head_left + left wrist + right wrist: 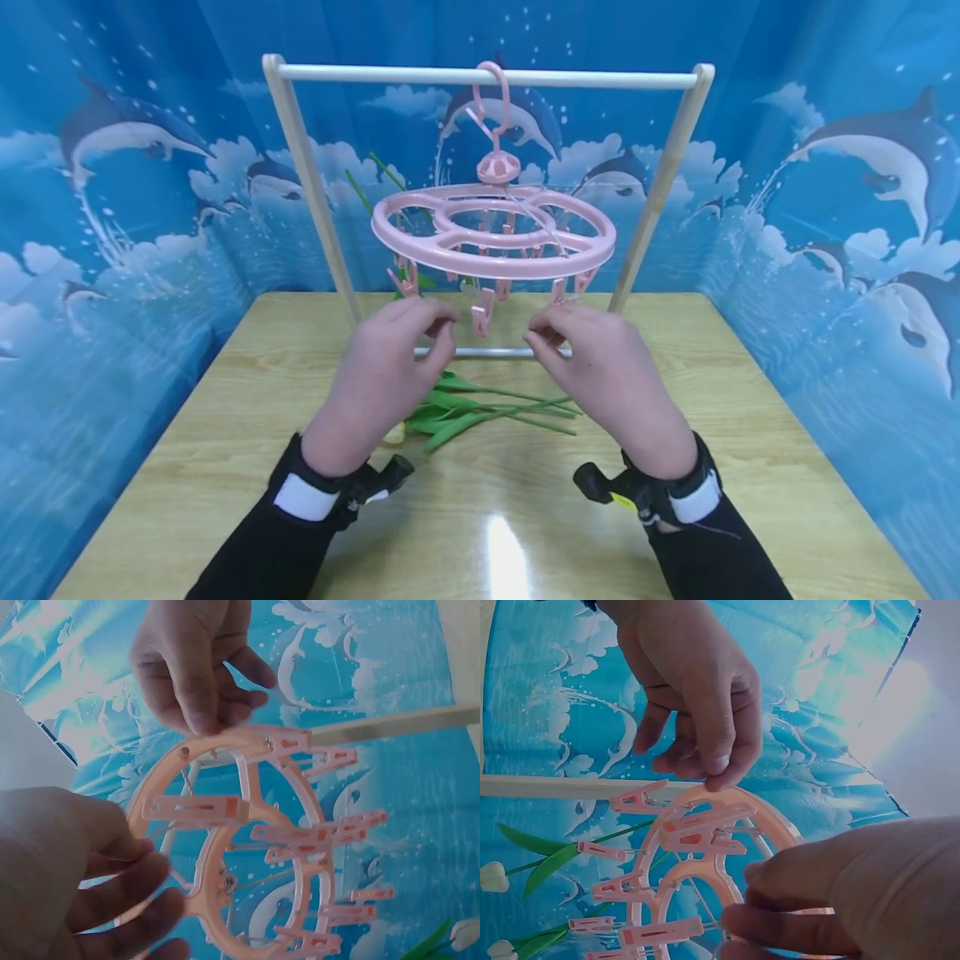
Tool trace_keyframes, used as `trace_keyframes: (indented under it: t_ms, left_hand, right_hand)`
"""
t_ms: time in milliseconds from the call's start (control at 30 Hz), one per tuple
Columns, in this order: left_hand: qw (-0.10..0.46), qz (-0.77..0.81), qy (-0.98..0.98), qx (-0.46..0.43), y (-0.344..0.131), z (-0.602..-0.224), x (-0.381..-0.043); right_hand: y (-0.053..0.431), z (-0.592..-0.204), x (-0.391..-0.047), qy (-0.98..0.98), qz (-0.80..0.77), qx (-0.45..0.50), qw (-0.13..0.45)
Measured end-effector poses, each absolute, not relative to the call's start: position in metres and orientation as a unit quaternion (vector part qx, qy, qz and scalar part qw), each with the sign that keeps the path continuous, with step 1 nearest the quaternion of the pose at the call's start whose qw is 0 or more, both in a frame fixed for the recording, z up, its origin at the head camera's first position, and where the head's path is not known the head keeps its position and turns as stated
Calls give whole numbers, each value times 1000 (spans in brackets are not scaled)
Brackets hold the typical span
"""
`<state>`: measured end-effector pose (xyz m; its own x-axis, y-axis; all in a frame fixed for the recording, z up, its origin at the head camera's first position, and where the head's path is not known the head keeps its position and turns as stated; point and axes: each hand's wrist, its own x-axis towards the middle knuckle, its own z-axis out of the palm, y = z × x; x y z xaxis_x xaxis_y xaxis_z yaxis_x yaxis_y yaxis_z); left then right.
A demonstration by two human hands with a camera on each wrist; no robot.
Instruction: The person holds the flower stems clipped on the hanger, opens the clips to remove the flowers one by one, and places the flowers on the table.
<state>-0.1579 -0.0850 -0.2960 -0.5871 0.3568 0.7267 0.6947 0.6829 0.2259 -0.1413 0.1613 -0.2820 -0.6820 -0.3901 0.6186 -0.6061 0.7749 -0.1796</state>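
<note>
A pink round clip hanger [491, 265] hangs by its hook from the white bar, with several pink clothespins [482, 313] dangling below. My left hand [390, 354] is in front of its near left side, fingers loosely bent, nothing visible between them. Mirroring it on the right, my right hand [600, 358] has thumb and fingertips close together and shows nothing in them. The nearest clothespin [195, 808] hangs between both hands. In the right wrist view, white tulips [493, 877] with green leaves hang beyond the hanger's clothespins.
More tulips with green stems [502, 410] lie on the wooden table [750, 500] beneath the hands. A frame with wooden posts [663, 187] and a white top bar [375, 73] stands at the back. Blue dolphin curtains [112, 250] enclose the table.
</note>
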Motion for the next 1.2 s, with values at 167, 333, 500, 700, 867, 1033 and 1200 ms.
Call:
trace_keyframes:
  t_ms: [167,333,500,700,867,1033,1200]
  left_hand:
    - [427,-241,-820,-296,-90,-294,-160]
    - [461,-234,-806,-287,-91,-293,-165]
    - [498,-229,-780,-301,-90,-295,-173]
    - [492,-209,-789,-305,-89,-301,-181]
    - [473,-212,-800,-302,-88,-305,-184]
    - [472,-226,-798,-297,-86,-305,-184]
    - [472,-228,-800,-294,-84,-305,-183]
  right_hand:
    - [162,-280,-140,-865,203,288,356]
    - [163,-280,-144,-814,223,277,460]
    - [162,-280,-153,-770,232,276,526]
    - [161,-288,-164,-777,206,268,532]
    - [160,-293,-169,-786,193,267,523]
    - [159,-295,-171,-799,192,259,508]
    - [158,-298,-173,-804,192,247,506]
